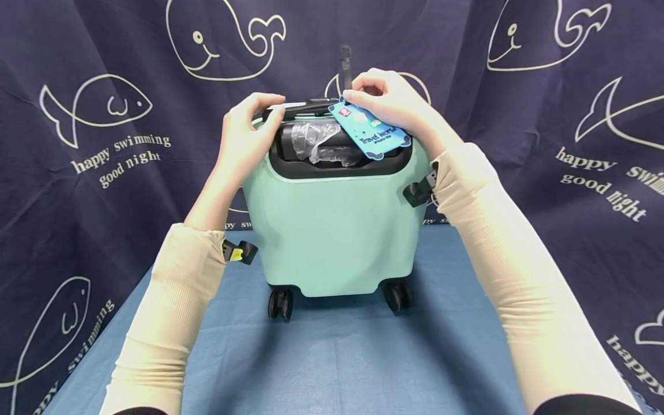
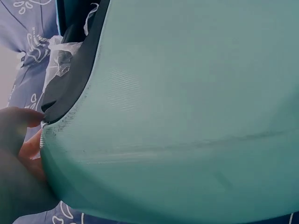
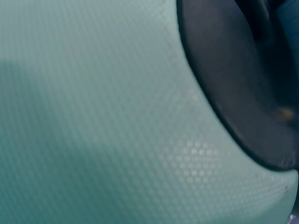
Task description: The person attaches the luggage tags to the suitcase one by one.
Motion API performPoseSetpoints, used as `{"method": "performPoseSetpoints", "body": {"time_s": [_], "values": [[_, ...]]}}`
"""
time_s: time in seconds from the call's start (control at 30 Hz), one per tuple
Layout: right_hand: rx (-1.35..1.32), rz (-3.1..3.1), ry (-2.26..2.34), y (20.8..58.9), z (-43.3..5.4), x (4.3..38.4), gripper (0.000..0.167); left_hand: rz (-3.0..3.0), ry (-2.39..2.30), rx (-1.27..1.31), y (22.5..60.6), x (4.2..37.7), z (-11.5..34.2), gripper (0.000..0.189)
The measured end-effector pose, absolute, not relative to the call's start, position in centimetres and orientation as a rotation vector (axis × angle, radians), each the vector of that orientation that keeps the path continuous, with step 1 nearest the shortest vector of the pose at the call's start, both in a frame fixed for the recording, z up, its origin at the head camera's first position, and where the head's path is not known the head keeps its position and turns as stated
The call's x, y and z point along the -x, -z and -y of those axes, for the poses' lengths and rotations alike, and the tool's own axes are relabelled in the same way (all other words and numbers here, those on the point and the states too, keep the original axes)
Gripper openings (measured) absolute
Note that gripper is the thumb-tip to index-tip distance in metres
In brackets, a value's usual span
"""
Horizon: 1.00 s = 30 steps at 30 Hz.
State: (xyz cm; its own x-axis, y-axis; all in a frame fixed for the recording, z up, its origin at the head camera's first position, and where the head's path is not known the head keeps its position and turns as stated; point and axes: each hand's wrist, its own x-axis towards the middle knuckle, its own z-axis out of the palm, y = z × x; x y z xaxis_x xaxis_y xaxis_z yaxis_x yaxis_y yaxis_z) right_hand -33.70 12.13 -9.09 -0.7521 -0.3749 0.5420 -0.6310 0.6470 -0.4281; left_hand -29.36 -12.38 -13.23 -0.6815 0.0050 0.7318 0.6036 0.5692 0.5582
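A mint-green suitcase [image 1: 337, 230] stands upright on its black wheels. My left hand [image 1: 248, 129] grips its top left corner, thumb in front and fingers over the top; in the left wrist view, thumb and fingers lie at the end of the black recess trim [image 2: 86, 70]. Across the top, my right hand [image 1: 391, 104] pinches the black strap [image 1: 346, 68] near the blue luggage tag [image 1: 369, 129], and the strap's free end points up. The tag, printed "Travel World", hangs over the recess. The right wrist view has only the suitcase shell [image 3: 103, 116] and dark trim [image 3: 224, 79]; the hand is hidden there.
Crinkled clear plastic [image 1: 313, 138] wraps the black handle inside the recess. The suitcase rests on a blue cloth [image 1: 332, 357]. Behind and at both sides hangs a navy curtain [image 1: 404, 34] with white whale and fish drawings.
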Motion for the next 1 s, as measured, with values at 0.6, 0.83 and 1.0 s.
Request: {"method": "performPoseSetpoints", "body": {"time_s": [0.6, 0.83, 1.0], "values": [[-0.764, 2.444, -0.902, 8.9, -12.0, 33.5, 0.026, 2.303, 0.946, 0.465, 9.7, 32.2, 9.9, 0.027], [-0.754, 2.454, -0.899, 8.8, -11.9, 33.6, 0.024, 2.318, 0.946, 0.474, 9.0, 33.3, 9.2, 0.025], [-0.766, 2.453, -0.914, 9.0, -11.8, 33.6, 0.023, 2.379, 0.927, 0.435, 8.7, 34.0, 8.6, 0.024]]}}
